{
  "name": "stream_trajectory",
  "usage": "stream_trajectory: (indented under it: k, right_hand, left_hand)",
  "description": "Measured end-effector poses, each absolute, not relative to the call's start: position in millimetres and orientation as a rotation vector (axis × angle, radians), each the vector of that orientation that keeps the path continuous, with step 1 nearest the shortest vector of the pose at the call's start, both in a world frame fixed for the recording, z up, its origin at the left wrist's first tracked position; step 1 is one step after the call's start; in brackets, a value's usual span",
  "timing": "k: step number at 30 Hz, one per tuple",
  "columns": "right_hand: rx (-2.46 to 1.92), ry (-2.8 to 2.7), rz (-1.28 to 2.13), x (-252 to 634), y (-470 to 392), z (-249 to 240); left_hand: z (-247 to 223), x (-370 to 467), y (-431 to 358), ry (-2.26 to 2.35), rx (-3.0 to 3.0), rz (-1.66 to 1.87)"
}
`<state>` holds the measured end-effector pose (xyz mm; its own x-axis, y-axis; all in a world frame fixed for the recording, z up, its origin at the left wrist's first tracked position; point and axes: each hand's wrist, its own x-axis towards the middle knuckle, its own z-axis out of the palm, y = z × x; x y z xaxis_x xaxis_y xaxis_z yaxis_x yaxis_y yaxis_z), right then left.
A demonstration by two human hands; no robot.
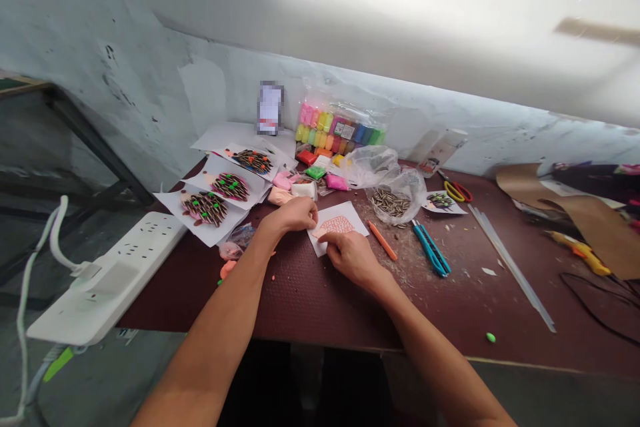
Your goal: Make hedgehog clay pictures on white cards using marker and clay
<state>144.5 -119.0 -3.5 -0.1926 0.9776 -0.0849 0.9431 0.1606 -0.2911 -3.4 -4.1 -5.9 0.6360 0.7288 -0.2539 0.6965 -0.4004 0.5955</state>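
A small white card lies on the dark red table, bearing a flat pinkish-orange textured shape. My left hand is at the card's upper left edge, its fingers curled together; whatever they hold, if anything, is too small to make out. Over the lower part of the card, my right hand has its index finger extended to the shape's left end, the other fingers curled under. An orange stick-like tool lies right of the card. Behind it, a clear bag holds small brown pointed pieces.
Hedgehog-like decorated cards lie at left near a white power strip. Colored clay packs stand behind. To the right are a teal cutter, scissors, clear sticks and a yellow glue gun.
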Motion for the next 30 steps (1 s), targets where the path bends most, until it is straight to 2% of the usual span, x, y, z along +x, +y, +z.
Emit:
stream_trajectory:
  k: [12, 16, 21, 26, 30]
  right_hand:
    - [-1.976, -2.293, 0.359, 139, -114, -16]
    - [-1.864, -2.139, 0.41, 145, -113, -17]
    - [-1.491, -1.744, 0.788, 160, -110, -11]
    - [-1.31, -1.455, 1.233, 163, -107, -3]
    - [-1.209, -1.241, 1.371, 162, -107, -1]
  left_hand:
    - [-9, -2, -3, 1.115, 2.201, 0.045]
    - [-8, -2, -3, 1.11, 2.198, 0.06]
    - [-6, -2, -4, 1.108, 2.177, 0.081]
    - [-9, -3, -4, 1.088, 2.178, 0.096]
    - [-10, -3, -3, 1.086, 2.169, 0.116]
